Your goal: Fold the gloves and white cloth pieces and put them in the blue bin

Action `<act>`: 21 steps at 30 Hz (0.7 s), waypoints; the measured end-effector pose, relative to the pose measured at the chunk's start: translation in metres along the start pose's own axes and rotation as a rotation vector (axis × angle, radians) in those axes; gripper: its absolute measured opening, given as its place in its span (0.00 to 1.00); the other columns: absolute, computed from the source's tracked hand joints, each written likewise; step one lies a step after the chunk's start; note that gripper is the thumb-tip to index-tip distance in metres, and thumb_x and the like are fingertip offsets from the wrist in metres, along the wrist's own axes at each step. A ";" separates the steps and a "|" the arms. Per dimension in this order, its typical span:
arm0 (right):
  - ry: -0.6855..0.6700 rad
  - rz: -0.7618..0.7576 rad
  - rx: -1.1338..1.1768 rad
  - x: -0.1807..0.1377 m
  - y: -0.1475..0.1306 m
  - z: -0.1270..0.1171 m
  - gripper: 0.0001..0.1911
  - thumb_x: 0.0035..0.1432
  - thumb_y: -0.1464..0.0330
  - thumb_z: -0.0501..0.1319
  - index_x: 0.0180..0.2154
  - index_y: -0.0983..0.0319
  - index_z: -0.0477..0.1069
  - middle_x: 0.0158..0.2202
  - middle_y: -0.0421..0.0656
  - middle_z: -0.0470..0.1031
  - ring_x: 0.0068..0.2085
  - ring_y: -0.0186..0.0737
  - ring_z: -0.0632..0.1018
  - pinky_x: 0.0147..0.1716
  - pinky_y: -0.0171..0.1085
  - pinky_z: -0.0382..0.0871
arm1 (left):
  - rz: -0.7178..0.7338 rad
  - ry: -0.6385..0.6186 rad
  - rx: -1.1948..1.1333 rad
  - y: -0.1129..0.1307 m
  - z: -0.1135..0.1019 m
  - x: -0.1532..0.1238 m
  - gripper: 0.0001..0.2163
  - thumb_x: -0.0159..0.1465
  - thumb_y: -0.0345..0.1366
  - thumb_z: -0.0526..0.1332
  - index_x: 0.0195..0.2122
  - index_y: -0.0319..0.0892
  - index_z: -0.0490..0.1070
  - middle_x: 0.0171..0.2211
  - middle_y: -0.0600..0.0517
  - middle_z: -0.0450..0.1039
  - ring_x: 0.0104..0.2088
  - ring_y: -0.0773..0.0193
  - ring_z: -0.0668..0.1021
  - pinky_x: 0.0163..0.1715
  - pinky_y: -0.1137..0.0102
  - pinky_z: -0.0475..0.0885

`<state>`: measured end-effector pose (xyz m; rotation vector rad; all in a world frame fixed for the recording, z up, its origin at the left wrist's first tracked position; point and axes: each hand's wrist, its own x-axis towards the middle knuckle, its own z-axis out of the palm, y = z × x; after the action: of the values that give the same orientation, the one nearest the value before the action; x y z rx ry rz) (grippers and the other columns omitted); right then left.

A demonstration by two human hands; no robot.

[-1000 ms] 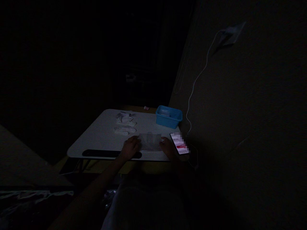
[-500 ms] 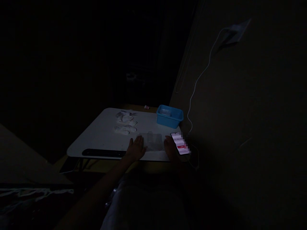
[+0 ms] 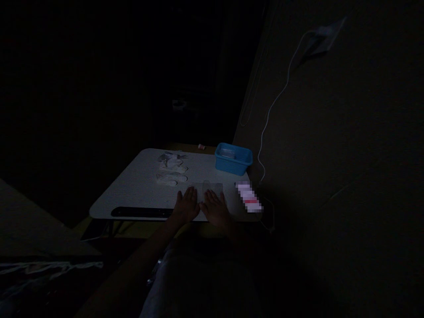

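Note:
A thin see-through plastic bag or sheet lies flat near the front edge of the white table. My left hand rests on its left side, palm down with the fingers stretched out. Close beside it, my right hand lies flat on the sheet, fingers spread toward the far side. Both hands cover the near part of the sheet. Farther left on the table are several whitish items in clear wrapping; the dim light hides what they are.
A blue plastic basket with clear packets inside stands at the back right. A lit phone lies at the right edge, near a white cable running to a wall socket. A black slot lines the table's front edge.
My right hand has moved left, from beside the phone onto the plastic sheet, and its fingers have spread flat. My left hand has stayed in place.

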<state>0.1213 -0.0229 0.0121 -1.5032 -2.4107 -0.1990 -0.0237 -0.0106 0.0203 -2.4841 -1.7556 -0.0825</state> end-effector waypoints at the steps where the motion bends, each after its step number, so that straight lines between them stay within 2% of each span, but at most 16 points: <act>1: 0.011 0.011 -0.015 -0.003 0.006 0.000 0.27 0.62 0.59 0.39 0.56 0.67 0.55 0.58 0.51 0.56 0.60 0.44 0.55 0.57 0.53 0.40 | -0.005 0.008 -0.001 0.000 0.001 0.000 0.27 0.63 0.41 0.40 0.59 0.28 0.49 0.60 0.36 0.46 0.60 0.51 0.51 0.54 0.48 0.48; 8: 0.035 0.121 -0.065 -0.018 0.039 -0.002 0.26 0.63 0.60 0.39 0.55 0.67 0.57 0.58 0.52 0.56 0.59 0.45 0.57 0.56 0.55 0.40 | -0.009 0.047 0.007 0.002 0.003 0.000 0.27 0.64 0.43 0.38 0.59 0.29 0.49 0.60 0.37 0.46 0.60 0.51 0.51 0.53 0.49 0.48; 13: -0.002 0.316 -0.117 -0.012 0.043 -0.014 0.28 0.62 0.59 0.41 0.52 0.74 0.60 0.56 0.59 0.58 0.58 0.51 0.58 0.55 0.54 0.43 | -0.008 0.051 0.009 0.002 0.002 0.001 0.27 0.64 0.43 0.39 0.58 0.28 0.50 0.60 0.36 0.47 0.60 0.51 0.52 0.53 0.48 0.49; 15: -0.011 0.282 -0.091 -0.004 0.042 -0.018 0.27 0.62 0.60 0.40 0.53 0.72 0.59 0.57 0.57 0.57 0.58 0.48 0.57 0.56 0.52 0.44 | -0.008 0.059 0.002 0.002 0.002 0.001 0.27 0.63 0.43 0.39 0.58 0.29 0.51 0.60 0.36 0.48 0.60 0.51 0.52 0.53 0.48 0.49; 19: -0.024 0.083 -0.019 0.012 0.038 -0.014 0.27 0.62 0.60 0.39 0.57 0.67 0.53 0.60 0.50 0.53 0.60 0.42 0.54 0.57 0.49 0.44 | -0.010 0.055 -0.006 0.002 0.001 0.001 0.26 0.64 0.43 0.39 0.58 0.30 0.51 0.60 0.36 0.48 0.60 0.51 0.52 0.53 0.48 0.49; 21: -0.024 0.085 -0.013 0.016 0.038 -0.008 0.27 0.62 0.59 0.39 0.58 0.67 0.52 0.60 0.50 0.52 0.60 0.43 0.54 0.57 0.51 0.43 | -0.010 0.043 -0.006 0.002 0.001 0.000 0.26 0.64 0.43 0.39 0.58 0.30 0.51 0.60 0.36 0.47 0.60 0.51 0.52 0.53 0.49 0.49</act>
<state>0.1495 0.0056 0.0233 -1.6187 -2.3624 -0.1803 -0.0220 -0.0107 0.0195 -2.4584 -1.7539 -0.1402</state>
